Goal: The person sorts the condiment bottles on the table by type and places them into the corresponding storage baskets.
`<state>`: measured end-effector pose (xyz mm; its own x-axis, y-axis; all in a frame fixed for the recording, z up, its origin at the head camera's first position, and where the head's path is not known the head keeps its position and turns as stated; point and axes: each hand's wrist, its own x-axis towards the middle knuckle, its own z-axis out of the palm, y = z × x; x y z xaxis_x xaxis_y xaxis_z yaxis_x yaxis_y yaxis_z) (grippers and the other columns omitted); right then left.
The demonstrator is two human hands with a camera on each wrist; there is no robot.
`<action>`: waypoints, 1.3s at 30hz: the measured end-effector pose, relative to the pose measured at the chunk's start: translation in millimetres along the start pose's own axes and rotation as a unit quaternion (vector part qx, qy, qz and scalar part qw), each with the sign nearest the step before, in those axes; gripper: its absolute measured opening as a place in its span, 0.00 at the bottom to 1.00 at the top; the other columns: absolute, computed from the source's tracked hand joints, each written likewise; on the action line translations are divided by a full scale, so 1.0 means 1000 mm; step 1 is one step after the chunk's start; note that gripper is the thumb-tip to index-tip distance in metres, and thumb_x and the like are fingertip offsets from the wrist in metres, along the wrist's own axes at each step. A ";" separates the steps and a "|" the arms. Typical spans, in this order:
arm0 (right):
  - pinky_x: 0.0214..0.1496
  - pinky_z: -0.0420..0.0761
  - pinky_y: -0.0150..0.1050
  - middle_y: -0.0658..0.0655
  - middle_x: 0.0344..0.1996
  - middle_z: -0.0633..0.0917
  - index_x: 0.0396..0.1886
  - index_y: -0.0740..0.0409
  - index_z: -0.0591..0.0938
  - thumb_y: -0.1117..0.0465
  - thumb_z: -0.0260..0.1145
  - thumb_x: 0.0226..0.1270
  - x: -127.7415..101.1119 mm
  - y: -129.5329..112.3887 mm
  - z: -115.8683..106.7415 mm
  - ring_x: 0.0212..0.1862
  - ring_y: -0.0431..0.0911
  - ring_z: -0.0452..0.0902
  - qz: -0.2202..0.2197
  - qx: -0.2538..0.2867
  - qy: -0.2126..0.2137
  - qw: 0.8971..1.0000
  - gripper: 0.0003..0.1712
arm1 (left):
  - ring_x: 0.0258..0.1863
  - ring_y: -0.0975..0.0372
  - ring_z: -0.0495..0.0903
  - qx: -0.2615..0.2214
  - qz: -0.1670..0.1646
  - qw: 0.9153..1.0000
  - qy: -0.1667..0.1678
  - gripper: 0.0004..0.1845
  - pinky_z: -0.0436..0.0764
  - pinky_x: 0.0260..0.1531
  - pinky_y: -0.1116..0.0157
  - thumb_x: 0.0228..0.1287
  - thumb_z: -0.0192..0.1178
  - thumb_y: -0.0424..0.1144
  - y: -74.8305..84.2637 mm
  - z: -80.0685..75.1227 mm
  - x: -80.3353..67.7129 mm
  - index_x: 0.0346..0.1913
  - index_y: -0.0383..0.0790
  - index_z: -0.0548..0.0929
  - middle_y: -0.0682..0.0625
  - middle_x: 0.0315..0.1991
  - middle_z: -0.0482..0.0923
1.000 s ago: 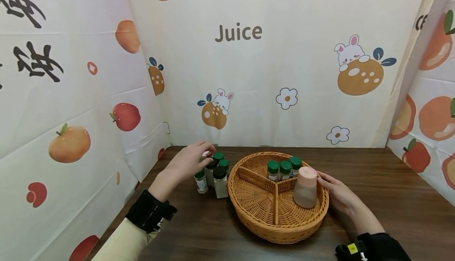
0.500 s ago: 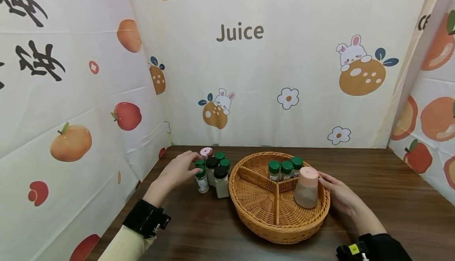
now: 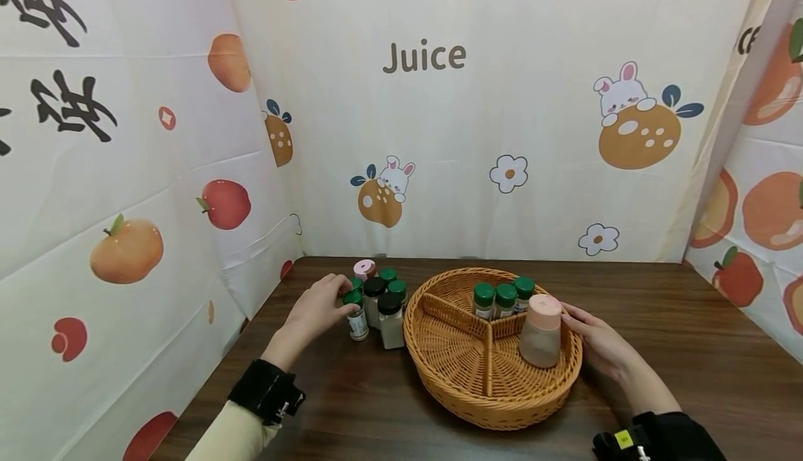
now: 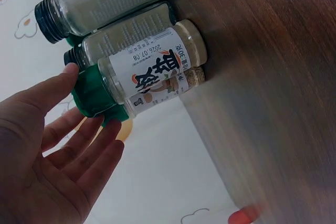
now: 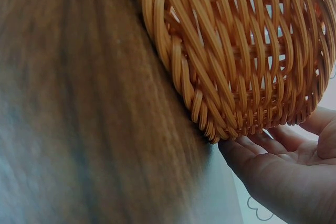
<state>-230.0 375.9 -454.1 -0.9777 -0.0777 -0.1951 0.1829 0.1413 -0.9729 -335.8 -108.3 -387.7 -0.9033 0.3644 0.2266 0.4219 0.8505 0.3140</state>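
**Backdrop (image 3: 452, 119) and worktop (image 3: 351, 405): lettering and contents**

Pale cloth panels carry printed fruit (image 3: 127, 252), flowers (image 3: 509, 174) and rabbits (image 3: 617, 91). The word "Juice" (image 3: 424, 56) reads in full on the back panel. At the right-hand fold only a fragment (image 3: 748, 40), apparently "CE", is visible. Large Chinese characters (image 3: 72, 105) on the left panel run partly out of frame.

On the dark wood-grain worktop, just left of the basket (image 3: 439, 398), stands a close group of jars with green, black and pink caps. Left hand (image 3: 314, 314): thumb and fingers pinch the green cap of the seasoning jar (image 4: 157, 61) at the group's near left. Its label bears the date 2026.07.08, the weight "30克" and bold dark characters, not fully legible. A second green-capped jar (image 4: 173, 87) shows partly behind it. The neighbouring black-capped jars (image 3: 391, 328) carry small print, too blurred to read.

The round wicker basket has three compartments. Three green-capped jars (image 3: 505, 300) stand in the rear one, their labels largely hidden; a frosted pink-capped bottle (image 3: 541, 342) stands in the right-hand one.

Right hand (image 3: 605, 346): unclenched, fingers extended and resting against the basket's right side. A yellow tag (image 3: 624, 439) on that wrist bears a mark too small to read.
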 end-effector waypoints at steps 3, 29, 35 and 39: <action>0.54 0.71 0.22 0.71 0.79 0.41 0.80 0.65 0.38 0.46 0.42 0.83 0.001 0.001 0.000 0.80 0.64 0.36 -0.002 -0.001 -0.001 1.000 0.42 | 0.42 0.58 0.79 0.001 -0.003 1.000 0.001 0.15 0.82 0.46 0.56 0.61 0.71 0.45 0.002 0.000 -0.001 0.47 0.43 0.81 0.49 0.43 0.79; 0.53 0.75 0.23 0.71 0.79 0.43 0.80 0.64 0.39 0.44 0.44 0.82 0.001 0.004 -0.002 0.65 0.30 0.65 -0.007 -0.005 -0.005 1.000 0.43 | 0.38 0.62 0.78 -0.025 0.010 0.999 -0.017 0.16 0.81 0.41 0.63 0.62 0.69 0.38 0.004 -0.007 -0.010 0.51 0.40 0.82 0.48 0.46 0.75; 0.53 0.75 0.23 0.70 0.79 0.44 0.80 0.63 0.40 0.43 0.43 0.82 0.001 0.003 -0.001 0.77 0.52 0.53 -0.002 -0.008 -0.001 1.000 0.43 | 0.41 0.59 0.79 -0.037 0.018 0.999 -0.015 0.15 0.81 0.42 0.61 0.61 0.69 0.37 0.007 -0.015 -0.011 0.50 0.41 0.82 0.48 0.45 0.76; 0.53 0.75 0.23 0.71 0.79 0.43 0.80 0.64 0.40 0.43 0.44 0.81 0.001 0.003 -0.001 0.78 0.55 0.49 -0.006 -0.006 -0.002 1.000 0.44 | 0.41 0.58 0.78 -0.041 0.031 0.999 -0.010 0.15 0.81 0.43 0.59 0.61 0.68 0.37 0.009 -0.020 -0.013 0.50 0.40 0.82 0.48 0.44 0.76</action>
<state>-230.6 377.4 -456.8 -0.9794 -0.0835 -0.1838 0.1697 0.1526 -0.9736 -319.0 -112.5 -369.4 -0.8766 0.4228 0.2299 0.4807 0.7927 0.3749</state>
